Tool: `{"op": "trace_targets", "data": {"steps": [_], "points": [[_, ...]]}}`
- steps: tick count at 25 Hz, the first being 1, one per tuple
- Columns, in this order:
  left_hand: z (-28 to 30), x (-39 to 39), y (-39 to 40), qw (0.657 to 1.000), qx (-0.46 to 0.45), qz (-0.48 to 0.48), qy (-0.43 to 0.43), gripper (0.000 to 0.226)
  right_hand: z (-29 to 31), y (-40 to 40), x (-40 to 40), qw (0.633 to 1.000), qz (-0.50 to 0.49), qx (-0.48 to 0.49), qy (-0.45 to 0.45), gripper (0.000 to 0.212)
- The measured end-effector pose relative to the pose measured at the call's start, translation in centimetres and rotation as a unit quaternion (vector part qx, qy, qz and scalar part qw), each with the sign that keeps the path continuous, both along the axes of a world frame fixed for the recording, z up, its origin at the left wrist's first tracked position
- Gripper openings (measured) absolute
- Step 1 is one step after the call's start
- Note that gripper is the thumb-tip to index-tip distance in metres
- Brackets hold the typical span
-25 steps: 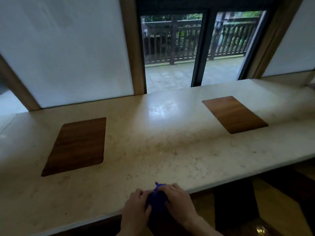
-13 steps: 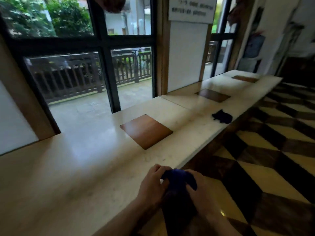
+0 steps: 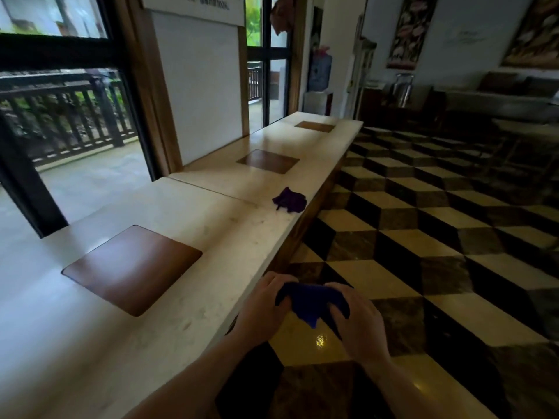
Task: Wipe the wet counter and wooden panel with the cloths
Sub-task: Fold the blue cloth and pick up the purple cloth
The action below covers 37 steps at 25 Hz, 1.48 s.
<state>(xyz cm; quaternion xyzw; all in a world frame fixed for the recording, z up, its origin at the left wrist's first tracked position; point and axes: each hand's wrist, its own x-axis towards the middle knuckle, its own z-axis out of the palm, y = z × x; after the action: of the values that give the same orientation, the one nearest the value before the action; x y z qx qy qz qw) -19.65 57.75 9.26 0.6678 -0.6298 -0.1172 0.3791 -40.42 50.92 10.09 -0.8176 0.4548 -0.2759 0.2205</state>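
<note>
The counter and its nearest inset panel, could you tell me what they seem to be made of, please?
The counter looks like polished pale stone, perhaps marble: cream, faintly speckled, reflecting window light. The panel looks like smooth brown wood or veneer with a satin sheen; its grain is too blurred to confirm.
</note>
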Motion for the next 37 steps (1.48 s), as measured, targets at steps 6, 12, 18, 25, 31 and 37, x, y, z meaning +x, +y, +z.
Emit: {"op": "trace_targets", "data": {"steps": [6, 12, 18, 25, 31, 37], "points": [[1.1, 7.5, -8.2, 1.0, -0.005, -0.023, 0.007, 0.034, 0.4, -8.2, 7.0, 0.999, -0.02, -0.029, -0.012, 0.038], [2.0, 12.3, -17.0, 0.998, -0.019, -0.052, 0.005, 0.033, 1.2, -15.4, 11.3, 0.997, -0.052, -0.053, -0.022, 0.035], [1.4, 13.1, -26.9, 0.997, -0.016, -0.076, -0.003, 0.035, 0.8, -24.6, 11.9, 0.996, -0.076, -0.035, -0.018, 0.035], [1.0, 12.4, -41.4, 0.998, 0.009, -0.056, -0.003, 0.033, 0.6, -40.0, 11.3, 0.998, -0.061, -0.01, -0.013, 0.033], [1.5, 13.0, -51.4, 1.0, 0.021, -0.009, 0.011, 0.032, 1.3, -52.4, 12.3, 1.0, -0.022, 0.005, -0.001, 0.036], [0.0, 17.6, -57.9, 0.999, 0.024, 0.043, 0.007, 0.031, 0.7, -61.0, 17.9, 0.999, 0.041, 0.015, 0.015, 0.033]]}}
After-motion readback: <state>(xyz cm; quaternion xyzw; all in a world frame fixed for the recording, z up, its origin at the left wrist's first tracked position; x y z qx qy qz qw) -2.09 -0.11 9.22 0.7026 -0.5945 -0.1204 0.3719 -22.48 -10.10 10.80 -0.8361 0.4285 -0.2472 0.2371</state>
